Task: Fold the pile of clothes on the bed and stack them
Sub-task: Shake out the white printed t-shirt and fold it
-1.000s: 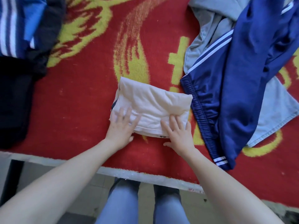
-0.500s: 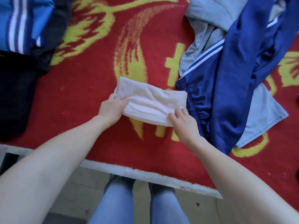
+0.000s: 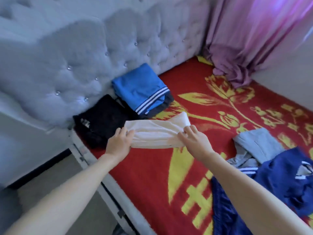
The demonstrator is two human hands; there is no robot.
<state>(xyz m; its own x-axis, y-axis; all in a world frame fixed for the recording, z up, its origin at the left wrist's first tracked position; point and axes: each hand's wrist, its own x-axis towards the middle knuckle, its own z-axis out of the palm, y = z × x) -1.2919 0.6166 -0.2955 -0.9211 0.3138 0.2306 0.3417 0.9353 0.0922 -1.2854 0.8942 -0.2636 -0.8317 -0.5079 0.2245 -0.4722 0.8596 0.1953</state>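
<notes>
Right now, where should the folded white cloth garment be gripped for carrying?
Its two short ends, one from each side, as the left hand and right hand do. The folded white cloth garment is long, limp, layered; end pinches likely keep it folded.

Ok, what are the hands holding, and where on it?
The folded white garment: the left hand grips its left end, the right hand pinches its right end.
</notes>
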